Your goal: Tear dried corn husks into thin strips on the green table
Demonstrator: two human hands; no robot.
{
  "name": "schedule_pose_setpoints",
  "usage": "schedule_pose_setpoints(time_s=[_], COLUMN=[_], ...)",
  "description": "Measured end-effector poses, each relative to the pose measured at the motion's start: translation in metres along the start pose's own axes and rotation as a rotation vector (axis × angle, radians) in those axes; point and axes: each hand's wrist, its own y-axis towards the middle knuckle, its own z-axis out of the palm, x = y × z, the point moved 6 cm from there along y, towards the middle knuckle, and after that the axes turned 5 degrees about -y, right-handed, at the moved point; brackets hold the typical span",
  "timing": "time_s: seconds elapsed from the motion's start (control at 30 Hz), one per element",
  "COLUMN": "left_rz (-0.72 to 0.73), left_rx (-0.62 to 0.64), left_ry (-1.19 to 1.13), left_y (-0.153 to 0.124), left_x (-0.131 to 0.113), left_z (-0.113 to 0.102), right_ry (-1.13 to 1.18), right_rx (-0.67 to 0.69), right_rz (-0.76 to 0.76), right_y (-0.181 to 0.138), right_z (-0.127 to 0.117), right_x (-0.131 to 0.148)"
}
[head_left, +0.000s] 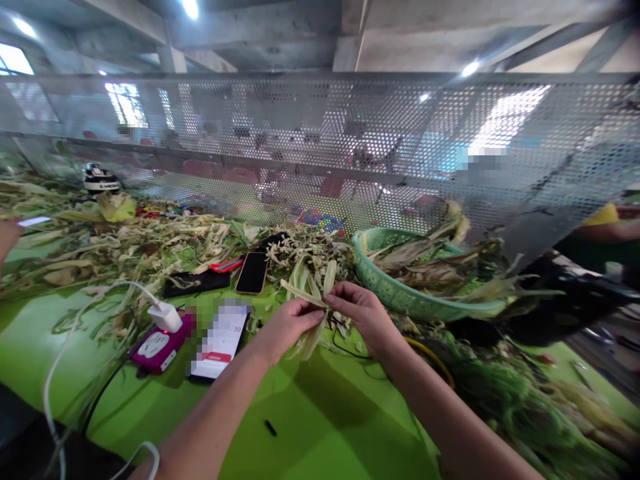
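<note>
A perforated metal screen (300, 143) is standing along the far edge of the green tabletop (320, 427), closing off that side. A heap of dried husks (150, 247) is covering much of the far left part of the tabletop and spreading toward its middle. A green basket (380, 283) is sitting toward the far right corner; it is holding long dry leaves (415, 267), some of which are sticking out over its rim. A tangle of green fibres (500, 380) is lying along the right edge.

Between these, over the middle of the tabletop, the left hand (287, 328) and the right hand (364, 315) are working close together. Pale husk strips (299, 293) are lying between the fingertips: the left thumb and fingers are pinching them from one side, the right thumb and fingers from the other, while loose ends are pointing up and hanging below.

Left of the hands, a lit phone (220, 343) is resting close beside the left forearm, and a purple socket block (161, 347) is lying beyond it, carrying a white charger (165, 316). A dark phone (253, 272) is lying farther back, with a red tool (227, 265) just beside it. A small black piece (271, 427) is lying toward the near edge, between the forearms.
</note>
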Motion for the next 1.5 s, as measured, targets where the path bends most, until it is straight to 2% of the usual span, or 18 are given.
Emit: schedule_pose_setpoints(time_s=[0.27, 0.47, 0.67, 0.9, 1.13, 1.23, 1.37, 1.5], left_rz=[-0.01, 0.025, 0.072, 0.057, 0.053, 0.005, -0.074, -0.089], left_rx=[0.016, -0.14, -0.252, -0.216, -0.169, -0.202, -0.211, -0.234], left_ry=[0.036, 0.035, 0.063, 0.094, 0.036, 0.005, -0.061, -0.052], left_y=[0.003, 0.002, 0.002, 0.004, 0.002, 0.001, 0.001, 0.0], left_x=[0.006, -0.002, -0.003, 0.001, -0.002, 0.001, 0.007, 0.007], left_z=[-0.003, -0.009, -0.02, -0.024, -0.017, -0.017, -0.017, -0.02], right_ry=[-0.126, -0.381, -0.565, -0.483, -0.165, -0.211, -0.343, -0.367], right_rx=[-0.035, -0.224, -0.067, -0.05, 0.076, 0.051, 0.029, 0.026], right_rz=[-0.044, -0.172, -0.206, -0.116, 0.003, 0.0, -0.106, -0.136], right_y=[-0.001, -0.008, -0.015, -0.011, -0.007, -0.005, -0.004, -0.006], right_z=[0.002, -0.009, 0.012, 0.011, 0.014, 0.011, 0.008, 0.007], right_x=[0.004, 0.017, 0.019, 0.012, 0.004, 0.003, 0.008, 0.014])
